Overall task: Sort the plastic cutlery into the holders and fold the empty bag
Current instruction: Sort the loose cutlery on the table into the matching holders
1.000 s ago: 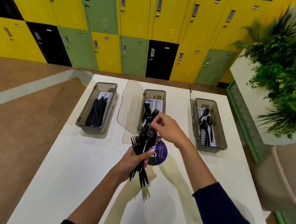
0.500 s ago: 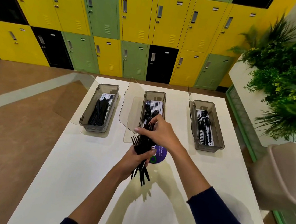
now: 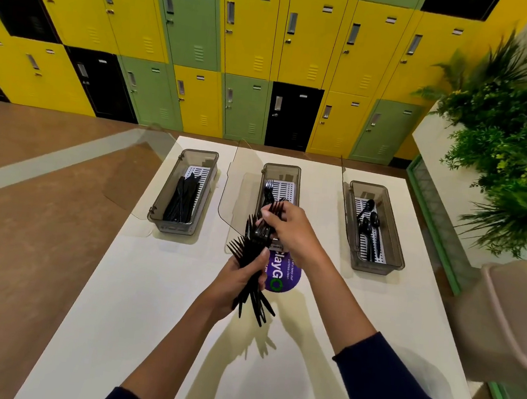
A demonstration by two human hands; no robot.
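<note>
Gripping fork bundle (image 3: 252, 274), left hand (image 3: 236, 282) fisted mid-handles; tines fan above fist. Right hand (image 3: 288, 226) pinching few forks above, over middle holder (image 3: 297, 178); fingertip contact hidden, count unreadable.

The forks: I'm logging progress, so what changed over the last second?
Little: the right hand keeps pinching a few forks at the middle holder's near end. The left hand still grips the bundle. Knives and spoons unchanged.
</note>
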